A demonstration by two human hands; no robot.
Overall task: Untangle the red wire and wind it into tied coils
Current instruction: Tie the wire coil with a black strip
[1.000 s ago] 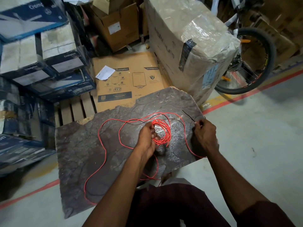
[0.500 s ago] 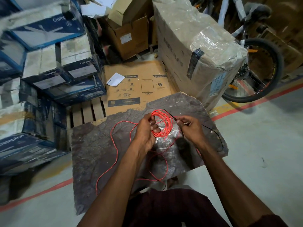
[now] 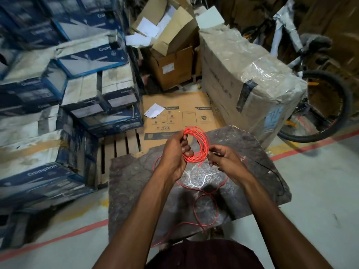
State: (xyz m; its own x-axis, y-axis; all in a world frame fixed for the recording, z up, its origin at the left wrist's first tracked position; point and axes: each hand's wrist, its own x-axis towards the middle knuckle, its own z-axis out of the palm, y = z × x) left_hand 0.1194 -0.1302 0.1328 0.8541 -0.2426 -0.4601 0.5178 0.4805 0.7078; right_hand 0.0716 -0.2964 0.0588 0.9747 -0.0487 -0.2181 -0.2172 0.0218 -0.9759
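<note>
You hold the red wire [image 3: 205,146] above a dark stone slab [image 3: 136,181]. Your left hand [image 3: 173,154] grips the left side of a coil of several bright orange-red turns, with its fingers curled through the opening. Your right hand [image 3: 226,162], just beside the left, pinches the coil's lower right edge between thumb and curled fingers. The turns are loose and uneven, roughly round, and a short end pokes out below the coil between your two hands. The unwound length drops beneath your right wrist, makes one open loop on the slab between your forearms and runs off the near edge towards your lap. A thinner arc of it shows just left of your left wrist. A thin black wire [image 3: 275,175] lies on the slab to the right of your right hand, apart from it. Beyond your fingertips lies a flat carton [image 3: 180,117]. Blue-and-white boxes [image 3: 93,59] are stacked far to your left hand's side, and a plastic-wrapped carton [image 3: 252,74] and a bicycle wheel [image 3: 342,105] stand beyond your right.
</note>
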